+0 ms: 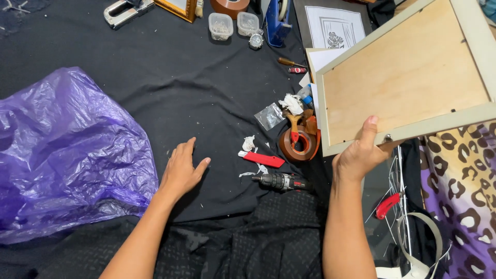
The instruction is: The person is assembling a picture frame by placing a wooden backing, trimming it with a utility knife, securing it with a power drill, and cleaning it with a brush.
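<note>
On black cloth [155, 88]: right hand [360, 155] grips frame [403, 77], left hand [182, 170] flat and empty.
Right thumb [369, 130] presses up on the plywood back, other fingers curled under the pale lower rail near its left corner; frame held tilted, back side up, off the cloth at upper right. Left fingers [181, 151] spread loosely, palm down, touching cloth, holding nothing. Purple bag [67, 155] lies just left of that hand. Between the hands: red cutter [262, 158], drill [281, 181], brown tape roll [299, 144] beside frame's corner. Two clear tubs [233, 24] far up. Leopard fabric [460, 181] at right, red-handled tool [387, 205] below frame.
</note>
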